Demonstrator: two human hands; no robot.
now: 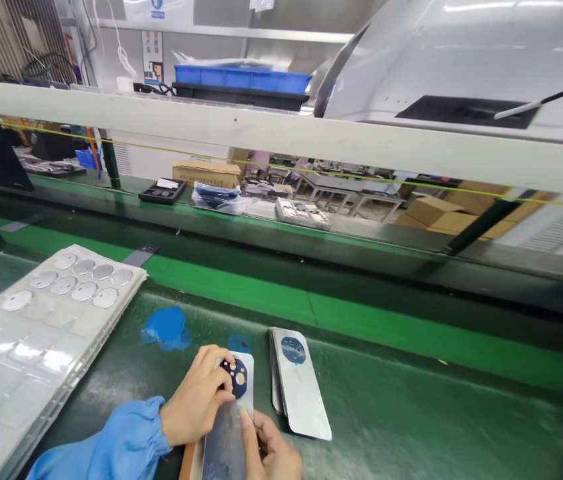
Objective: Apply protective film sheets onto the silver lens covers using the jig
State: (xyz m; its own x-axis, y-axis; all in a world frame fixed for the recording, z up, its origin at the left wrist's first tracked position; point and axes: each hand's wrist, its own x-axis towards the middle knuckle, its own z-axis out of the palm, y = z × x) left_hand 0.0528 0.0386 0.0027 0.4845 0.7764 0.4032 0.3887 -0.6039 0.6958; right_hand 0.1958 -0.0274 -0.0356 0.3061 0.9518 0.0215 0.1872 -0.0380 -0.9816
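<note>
Right now the work in hand sits at the near edge of the dark green surface (386, 413). The left hand (196, 397), coming out of a blue sleeve (126, 437), is curled closed, its fingertips bearing on a dark blue disc (236, 378) with round gold-coloured openings. The disc lies on a pale card (247, 373), whose lower part shows a glossy grey film (224, 440). The right hand (271, 450) is closed in a pinch, thumb and fingers gripping the card's lower right edge.

Just beside them lies a small stack of pale cards (301, 383), the top one bearing a blue disc (294, 350). Further left, a clear plastic tray (36, 353) holds rows of silvery discs (84, 291), and a loose blue patch (165, 328) lies on the surface. Beyond the rail, a cardboard carton (206, 173) carries printing too small to read; no brand or label is legible on the cards.
</note>
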